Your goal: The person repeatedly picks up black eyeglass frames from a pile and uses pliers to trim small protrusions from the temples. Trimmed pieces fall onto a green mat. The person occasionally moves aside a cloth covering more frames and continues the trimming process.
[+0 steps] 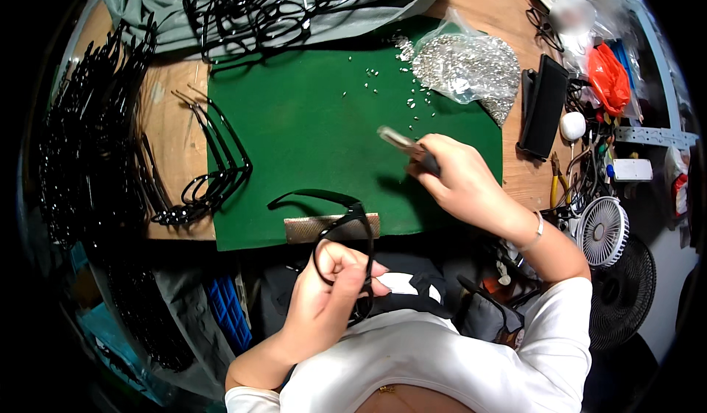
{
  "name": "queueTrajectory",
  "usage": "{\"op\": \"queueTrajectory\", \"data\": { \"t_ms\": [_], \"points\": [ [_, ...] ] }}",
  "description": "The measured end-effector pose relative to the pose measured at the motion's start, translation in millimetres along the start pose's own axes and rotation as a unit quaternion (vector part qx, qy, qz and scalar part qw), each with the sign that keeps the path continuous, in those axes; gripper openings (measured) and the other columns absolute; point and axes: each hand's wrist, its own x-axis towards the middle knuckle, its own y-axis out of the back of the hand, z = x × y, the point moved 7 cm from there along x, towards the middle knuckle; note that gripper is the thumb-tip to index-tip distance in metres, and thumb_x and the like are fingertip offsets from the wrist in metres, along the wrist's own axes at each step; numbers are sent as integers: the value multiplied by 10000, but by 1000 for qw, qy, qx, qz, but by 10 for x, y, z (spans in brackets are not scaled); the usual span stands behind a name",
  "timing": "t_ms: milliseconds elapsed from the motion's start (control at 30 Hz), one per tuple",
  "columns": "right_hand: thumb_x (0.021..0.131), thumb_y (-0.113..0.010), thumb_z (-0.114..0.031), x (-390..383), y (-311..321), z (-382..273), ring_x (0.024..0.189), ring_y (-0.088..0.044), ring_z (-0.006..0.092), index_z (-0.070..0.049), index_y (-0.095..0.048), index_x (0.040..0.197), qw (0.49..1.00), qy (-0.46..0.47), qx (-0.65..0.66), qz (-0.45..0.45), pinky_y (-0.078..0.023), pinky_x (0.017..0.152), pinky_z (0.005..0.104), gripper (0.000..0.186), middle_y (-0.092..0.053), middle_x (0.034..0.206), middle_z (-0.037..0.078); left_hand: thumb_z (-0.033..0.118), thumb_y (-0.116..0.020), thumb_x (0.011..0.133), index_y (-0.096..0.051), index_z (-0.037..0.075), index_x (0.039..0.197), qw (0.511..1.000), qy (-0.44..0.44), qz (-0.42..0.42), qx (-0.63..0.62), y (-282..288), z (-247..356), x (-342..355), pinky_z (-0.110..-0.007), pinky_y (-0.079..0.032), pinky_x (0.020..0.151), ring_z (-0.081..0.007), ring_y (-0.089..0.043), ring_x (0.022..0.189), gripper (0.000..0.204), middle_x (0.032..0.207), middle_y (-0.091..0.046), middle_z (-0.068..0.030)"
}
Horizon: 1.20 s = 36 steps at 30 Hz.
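In my left hand point(328, 291), closed at the table's near edge, is a black eyeglass frame point(370, 247). One temple of it reaches up and left over the green mat point(309, 133). Just behind the frame, a textured metal plate point(298, 229) lies along the mat's front edge. My right hand point(458, 177) is closed round a hand tool point(400, 142) with a dark handle and a narrow metal end, held above the mat and pointing up-left. Its exact kind I cannot make out. Several small shiny metal pieces point(411, 104) are scattered beyond it.
A clear bag of shiny small parts point(464, 59) rests at the mat's far right. More black frames lie left point(221, 170) and in a pile on grey cloth point(398, 8). On the right are a black case point(543, 107), yellow-handled pliers point(554, 181) and a white fan point(602, 230).
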Motion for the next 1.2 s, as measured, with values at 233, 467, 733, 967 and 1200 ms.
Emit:
{"op": "queueTrajectory", "data": {
  "t_ms": [233, 467, 733, 967, 1200],
  "points": [
    [854, -538, -127, -264, -267, -426, 467, -468, 29, -22, -469, 838, 868, -66, 493, 15, -366, 400, 169, 126, -514, 654, 3, -61, -439, 833, -191, 6, 1266, 985, -143, 36, 90, -188, -4, 126, -274, -470, 727, -182, -586, 809, 503, 1009, -511, -173],
    [835, -575, -216, -248, -510, -330, 460, -452, 50, -42, -454, 852, 717, -187, 667, -79, -343, 374, 167, 214, -506, 640, 21, -101, -433, 809, -199, 8, 1263, 987, -127, 17, 94, -204, -6, 146, -255, -478, 730, -176, -595, 818, 522, 1051, -486, -174],
    [816, -600, -263, -364, -508, -466, 488, -443, 35, -67, -462, 871, 631, -206, 731, -159, -294, 373, 146, 247, -549, 735, 39, -67, -440, 823, -193, 26, 1269, 996, 2, -69, -55, -246, 201, 31, -280, -497, 726, -152, -584, 787, 518, 1035, -485, -155],
    [818, -601, -221, -332, -437, -481, 538, -464, 37, -57, -472, 860, 672, -183, 703, -143, -346, 437, 161, 213, -550, 746, 31, -60, -438, 828, -174, 14, 1281, 998, -27, -42, -37, -243, 224, 18, -275, -492, 735, -143, -581, 814, 529, 1036, -484, -155],
    [831, -584, -177, -277, -253, -500, 580, -487, 56, -38, -477, 847, 802, -110, 584, -61, -409, 529, 185, 176, -518, 724, 10, -62, -439, 826, -173, 2, 1282, 997, -55, -55, 6, -229, 172, -16, -239, -467, 729, -138, -585, 807, 532, 1031, -491, -161]
  ]
}}
